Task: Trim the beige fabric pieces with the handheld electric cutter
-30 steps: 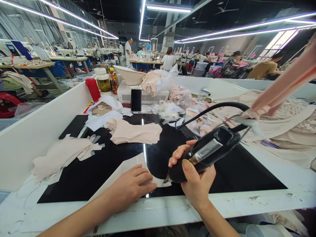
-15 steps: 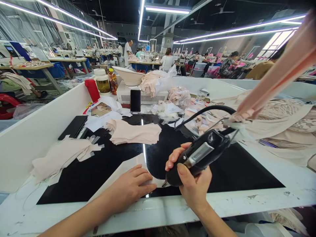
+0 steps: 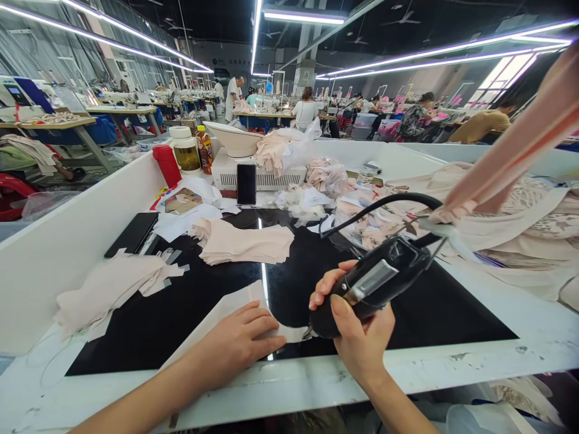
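My left hand (image 3: 246, 334) lies flat with fingers stretched out, pressing a pale fabric piece (image 3: 235, 301) onto the black board (image 3: 149, 331). In my right hand (image 3: 357, 322) is a black corded electric fabric cutter (image 3: 377, 286), the fingers wrapped round its body. The cutter is tilted, its small metal tip at the right end of the pale fabric. Its upper end is tied to a pink fabric strip (image 3: 502, 144) that runs up to the right. Beyond my left hand a stack of pale pink cut pieces (image 3: 246, 241) rests on the board.
More cut pieces (image 3: 113, 289) lie at the left edge. Behind the board stand a phone (image 3: 246, 184), a white scale (image 3: 221, 172), a red cup (image 3: 166, 165) and a jar (image 3: 185, 149). Fabric scraps (image 3: 362, 214) and lace fabric (image 3: 538, 241) are heaped at the right. People sit at machines farther off.
My right hand has moved the cutter slightly to the right, along the edge of the fabric. My left hand stays in place on the piece.
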